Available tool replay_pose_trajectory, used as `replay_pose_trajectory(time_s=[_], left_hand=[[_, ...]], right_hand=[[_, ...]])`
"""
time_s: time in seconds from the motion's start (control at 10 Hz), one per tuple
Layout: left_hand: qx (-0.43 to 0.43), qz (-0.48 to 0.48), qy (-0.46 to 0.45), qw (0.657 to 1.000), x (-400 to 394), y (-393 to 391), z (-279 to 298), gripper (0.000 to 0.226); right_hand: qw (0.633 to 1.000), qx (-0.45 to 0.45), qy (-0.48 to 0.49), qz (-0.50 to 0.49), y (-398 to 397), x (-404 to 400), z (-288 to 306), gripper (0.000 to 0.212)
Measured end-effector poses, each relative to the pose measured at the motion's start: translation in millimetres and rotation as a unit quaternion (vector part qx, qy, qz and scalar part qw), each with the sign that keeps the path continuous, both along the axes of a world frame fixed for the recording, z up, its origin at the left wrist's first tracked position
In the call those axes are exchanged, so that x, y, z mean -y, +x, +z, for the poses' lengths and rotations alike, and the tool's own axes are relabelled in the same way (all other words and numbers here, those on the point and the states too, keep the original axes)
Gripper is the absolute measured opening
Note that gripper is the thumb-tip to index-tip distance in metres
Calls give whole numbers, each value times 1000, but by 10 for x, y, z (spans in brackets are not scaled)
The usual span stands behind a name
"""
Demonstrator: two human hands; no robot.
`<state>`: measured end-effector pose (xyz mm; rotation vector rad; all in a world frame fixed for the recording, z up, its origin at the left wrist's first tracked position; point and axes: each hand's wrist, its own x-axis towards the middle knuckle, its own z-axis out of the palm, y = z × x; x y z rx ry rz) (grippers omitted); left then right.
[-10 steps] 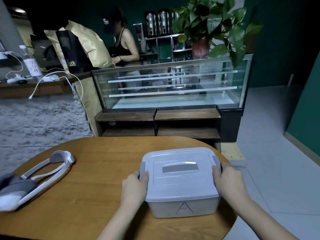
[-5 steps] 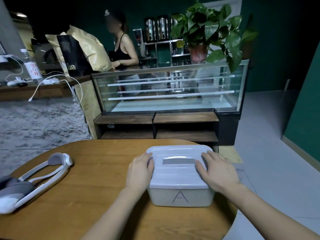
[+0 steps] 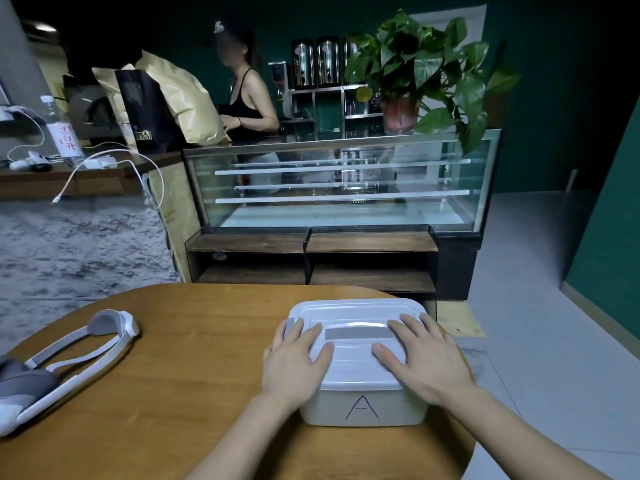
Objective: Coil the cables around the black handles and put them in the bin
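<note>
On table [image 3: 173, 393] | bin [image 3: 360, 403] lidded, contents hidden | left hand [image 3: 294, 365], right hand [image 3: 426, 362] fingers flat on lid

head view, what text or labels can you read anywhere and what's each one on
"A": hand-drawn in dark marker on the front wall of the bin.
Red characters on the water bottle label: too blurred to read.
Light logo on the black paper bag: too small to read.
Nothing else readable.
</note>
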<state>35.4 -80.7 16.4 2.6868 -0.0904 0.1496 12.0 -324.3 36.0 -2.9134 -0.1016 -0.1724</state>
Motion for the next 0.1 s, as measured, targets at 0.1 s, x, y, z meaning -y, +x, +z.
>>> replay_pose_trajectory(time_s=[0.1], left_hand=[[-18, -25, -13, 999, -22, 71, 195, 46]], right_hand=[[996, -12, 92, -6, -23, -18, 196, 76]])
